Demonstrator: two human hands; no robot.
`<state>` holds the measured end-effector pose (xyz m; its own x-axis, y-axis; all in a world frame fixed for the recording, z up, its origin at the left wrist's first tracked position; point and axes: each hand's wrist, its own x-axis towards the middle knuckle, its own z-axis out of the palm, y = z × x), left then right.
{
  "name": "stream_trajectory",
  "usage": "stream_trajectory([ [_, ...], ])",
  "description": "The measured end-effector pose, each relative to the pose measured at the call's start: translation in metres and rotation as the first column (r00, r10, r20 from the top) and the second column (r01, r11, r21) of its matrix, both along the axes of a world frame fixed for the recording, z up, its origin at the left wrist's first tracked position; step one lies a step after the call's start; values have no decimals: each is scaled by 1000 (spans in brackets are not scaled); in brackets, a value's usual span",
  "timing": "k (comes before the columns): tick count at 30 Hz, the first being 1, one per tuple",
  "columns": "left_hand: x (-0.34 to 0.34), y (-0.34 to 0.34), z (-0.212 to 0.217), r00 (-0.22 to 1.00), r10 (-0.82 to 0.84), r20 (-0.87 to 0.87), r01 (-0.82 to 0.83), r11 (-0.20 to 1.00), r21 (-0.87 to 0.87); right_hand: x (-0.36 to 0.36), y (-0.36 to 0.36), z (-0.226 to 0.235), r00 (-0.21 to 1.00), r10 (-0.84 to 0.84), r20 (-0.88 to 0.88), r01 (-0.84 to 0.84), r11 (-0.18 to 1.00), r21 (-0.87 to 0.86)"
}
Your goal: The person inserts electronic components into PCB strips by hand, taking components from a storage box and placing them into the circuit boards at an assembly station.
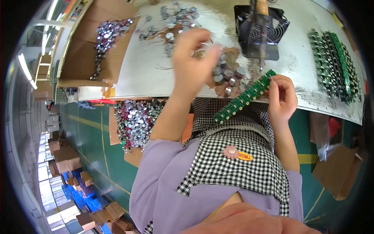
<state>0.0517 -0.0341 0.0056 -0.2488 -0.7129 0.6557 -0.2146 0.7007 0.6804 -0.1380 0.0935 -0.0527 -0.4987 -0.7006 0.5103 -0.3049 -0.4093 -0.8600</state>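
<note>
My right hand [282, 97] pinches a long green circuit board strip [243, 98] by its far end, holding it slanted over the table edge above my checked apron. My left hand [193, 58] is raised over the table, blurred, its fingers closed around a small round silver part with thin wire legs. Under and just past that hand lies a loose pile of the same round silver parts [225, 74]. More of them are scattered at the far side of the table [177, 17].
A black fan [261, 31] with a soldering tool in front stands at the far middle. Stacked green boards [336, 64] lie at the right. Cardboard trays of silver parts sit at far left [106, 37] and below the table edge [134, 123].
</note>
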Motion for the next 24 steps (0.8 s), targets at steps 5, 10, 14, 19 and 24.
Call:
stream_trajectory([
  [5,71,2,25,895,339,-289,-381,919,-102,-6,-1,-5,1000,6,25,-7,999,41],
  [10,111,-4,0,679,373,632,-205,924,-324,-6,-3,-6,1000,30,9,-30,999,-17],
  [14,94,-13,-24,714,153,683,58,959,-276,-7,-3,-7,1000,25,-8,-25,1000,3],
  [19,72,-28,-34,743,73,665,242,898,-369,-5,-3,-8,999,37,14,-37,999,-7],
  [24,50,-31,-43,870,122,478,94,910,-404,-4,-4,-8,1000,19,-2,-19,1000,2],
])
